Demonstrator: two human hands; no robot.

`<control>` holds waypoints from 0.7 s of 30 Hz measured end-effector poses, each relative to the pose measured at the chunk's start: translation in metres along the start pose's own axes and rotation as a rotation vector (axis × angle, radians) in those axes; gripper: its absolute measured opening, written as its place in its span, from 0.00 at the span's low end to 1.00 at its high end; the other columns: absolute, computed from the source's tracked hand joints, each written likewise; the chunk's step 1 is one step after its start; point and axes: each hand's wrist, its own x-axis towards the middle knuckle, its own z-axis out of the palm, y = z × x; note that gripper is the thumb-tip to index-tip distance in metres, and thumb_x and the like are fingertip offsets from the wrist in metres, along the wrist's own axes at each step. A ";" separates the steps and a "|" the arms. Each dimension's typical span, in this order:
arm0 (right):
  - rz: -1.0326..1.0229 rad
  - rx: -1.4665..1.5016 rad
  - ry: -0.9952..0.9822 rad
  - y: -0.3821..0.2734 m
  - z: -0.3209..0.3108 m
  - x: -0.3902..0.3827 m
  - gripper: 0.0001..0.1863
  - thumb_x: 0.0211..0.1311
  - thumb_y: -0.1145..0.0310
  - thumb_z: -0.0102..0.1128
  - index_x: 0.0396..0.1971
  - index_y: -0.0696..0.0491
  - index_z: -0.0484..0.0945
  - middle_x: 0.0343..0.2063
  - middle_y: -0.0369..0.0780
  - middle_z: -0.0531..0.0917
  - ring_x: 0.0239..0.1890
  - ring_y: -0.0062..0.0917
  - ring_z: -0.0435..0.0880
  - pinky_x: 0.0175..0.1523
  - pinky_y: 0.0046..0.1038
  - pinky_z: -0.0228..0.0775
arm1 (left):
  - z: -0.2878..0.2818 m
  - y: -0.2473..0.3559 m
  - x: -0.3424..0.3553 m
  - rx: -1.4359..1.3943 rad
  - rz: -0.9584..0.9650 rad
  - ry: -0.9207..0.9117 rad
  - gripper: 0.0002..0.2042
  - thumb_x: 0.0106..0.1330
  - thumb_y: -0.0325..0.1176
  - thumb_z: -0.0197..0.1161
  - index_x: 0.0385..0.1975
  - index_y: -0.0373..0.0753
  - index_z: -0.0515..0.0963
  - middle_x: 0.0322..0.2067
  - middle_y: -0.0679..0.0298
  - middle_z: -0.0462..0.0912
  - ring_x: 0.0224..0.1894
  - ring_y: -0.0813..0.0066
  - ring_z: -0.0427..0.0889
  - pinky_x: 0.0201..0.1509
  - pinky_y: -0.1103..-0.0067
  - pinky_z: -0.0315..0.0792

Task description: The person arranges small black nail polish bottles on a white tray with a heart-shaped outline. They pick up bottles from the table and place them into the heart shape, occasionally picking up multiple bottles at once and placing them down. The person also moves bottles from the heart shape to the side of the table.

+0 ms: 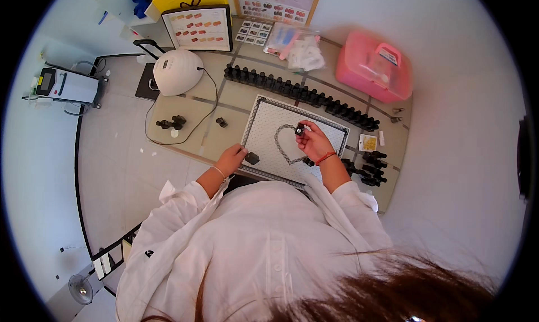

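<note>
My right hand (314, 142) grips a small black bottle (300, 129) above a white patterned mat (261, 123) with a dark border and heart outline. My left hand (233, 158) is at the mat's left edge, fingers curled together beside a dark square bottle (252, 158); what they hold, if anything, is unclear. A long row of black bottles (297, 92) stands behind the mat. More black bottles (371, 169) stand to its right, partly behind my right arm, near a small yellow packet (368, 142).
A white lamp (177, 69) with a cable and a few dark bottles (171, 123) sit left on the tiled desk (208, 142). Behind are swatch boards (196, 27), plastic bags (303, 53) and a pink case (373, 64). A wheeled machine (70, 83) stands at far left.
</note>
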 end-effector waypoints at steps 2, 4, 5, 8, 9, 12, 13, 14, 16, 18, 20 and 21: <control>-0.028 0.158 -0.052 -0.004 0.011 -0.018 0.14 0.71 0.71 0.45 0.53 0.46 0.70 0.34 0.41 0.77 0.34 0.26 0.74 0.36 0.27 0.66 | 0.007 0.008 0.001 0.260 0.227 0.088 0.08 0.70 0.37 0.55 0.34 0.38 0.73 0.19 0.62 0.72 0.23 0.69 0.74 0.29 0.74 0.69; -0.055 0.246 -0.102 -0.004 0.016 -0.030 0.12 0.72 0.66 0.45 0.53 0.46 0.69 0.34 0.42 0.76 0.34 0.27 0.72 0.36 0.27 0.65 | 0.014 0.021 0.000 0.489 0.330 0.123 0.07 0.69 0.35 0.56 0.35 0.38 0.74 0.21 0.58 0.74 0.28 0.61 0.77 0.34 0.69 0.71; -0.069 0.290 -0.128 -0.004 0.018 -0.036 0.12 0.73 0.64 0.45 0.53 0.46 0.68 0.35 0.43 0.76 0.34 0.27 0.72 0.37 0.27 0.64 | 0.017 0.030 -0.002 0.588 0.317 0.115 0.07 0.68 0.35 0.56 0.36 0.38 0.74 0.23 0.57 0.76 0.32 0.58 0.78 0.37 0.67 0.72; -0.055 0.396 -0.144 -0.006 0.024 -0.053 0.12 0.73 0.58 0.46 0.51 0.44 0.69 0.34 0.43 0.74 0.33 0.27 0.70 0.37 0.28 0.64 | 0.024 0.040 -0.004 0.880 0.357 0.077 0.07 0.66 0.35 0.57 0.38 0.40 0.75 0.30 0.56 0.78 0.38 0.53 0.79 0.40 0.63 0.73; -0.062 0.405 -0.163 -0.006 0.024 -0.057 0.11 0.73 0.58 0.47 0.50 0.43 0.68 0.34 0.42 0.75 0.32 0.27 0.70 0.36 0.28 0.64 | 0.025 0.042 -0.005 0.977 0.383 0.062 0.08 0.65 0.35 0.57 0.39 0.40 0.75 0.32 0.56 0.79 0.39 0.53 0.79 0.40 0.63 0.73; -0.099 0.387 -0.202 -0.006 0.018 -0.069 0.09 0.72 0.58 0.48 0.46 0.41 0.67 0.33 0.41 0.75 0.31 0.27 0.71 0.35 0.28 0.63 | 0.031 0.049 -0.007 1.106 0.330 -0.004 0.09 0.65 0.35 0.57 0.42 0.43 0.76 0.37 0.58 0.78 0.41 0.55 0.79 0.42 0.64 0.74; -0.116 0.354 -0.208 -0.006 0.014 -0.072 0.08 0.72 0.58 0.48 0.46 0.40 0.66 0.34 0.41 0.76 0.31 0.27 0.71 0.34 0.28 0.63 | 0.032 0.050 -0.008 1.114 0.318 0.003 0.09 0.65 0.34 0.57 0.43 0.43 0.76 0.37 0.58 0.78 0.41 0.55 0.79 0.42 0.64 0.75; -0.133 0.320 -0.213 -0.006 0.010 -0.076 0.08 0.72 0.58 0.49 0.45 0.40 0.65 0.34 0.41 0.76 0.31 0.27 0.72 0.34 0.28 0.63 | 0.032 0.051 -0.008 1.121 0.307 0.010 0.09 0.65 0.34 0.57 0.43 0.44 0.76 0.37 0.58 0.78 0.41 0.55 0.79 0.42 0.64 0.75; -0.164 0.303 -0.130 -0.009 0.002 -0.090 0.06 0.71 0.61 0.48 0.44 0.39 0.64 0.34 0.41 0.76 0.31 0.27 0.73 0.33 0.29 0.62 | 0.033 0.054 -0.010 1.116 0.286 0.022 0.11 0.65 0.33 0.56 0.46 0.45 0.75 0.38 0.58 0.78 0.41 0.55 0.80 0.43 0.64 0.75; -0.222 0.316 -0.060 -0.014 -0.006 -0.109 0.10 0.69 0.67 0.47 0.48 0.41 0.64 0.34 0.43 0.76 0.30 0.29 0.74 0.32 0.30 0.63 | 0.034 0.059 -0.013 1.091 0.267 0.032 0.14 0.65 0.33 0.56 0.50 0.47 0.74 0.38 0.57 0.78 0.41 0.55 0.80 0.44 0.65 0.75; -0.344 0.226 -0.015 -0.019 -0.022 -0.129 0.15 0.67 0.70 0.47 0.52 0.42 0.64 0.37 0.44 0.77 0.33 0.31 0.76 0.35 0.31 0.67 | 0.034 0.060 -0.015 1.063 0.266 0.056 0.17 0.64 0.33 0.56 0.54 0.47 0.71 0.39 0.56 0.79 0.42 0.54 0.79 0.44 0.64 0.75; -0.404 0.181 0.007 -0.022 -0.031 -0.139 0.17 0.67 0.72 0.47 0.54 0.43 0.64 0.39 0.45 0.78 0.35 0.32 0.78 0.37 0.32 0.69 | 0.034 0.060 -0.015 1.049 0.264 0.069 0.19 0.64 0.32 0.56 0.56 0.48 0.70 0.40 0.55 0.79 0.42 0.53 0.79 0.44 0.64 0.75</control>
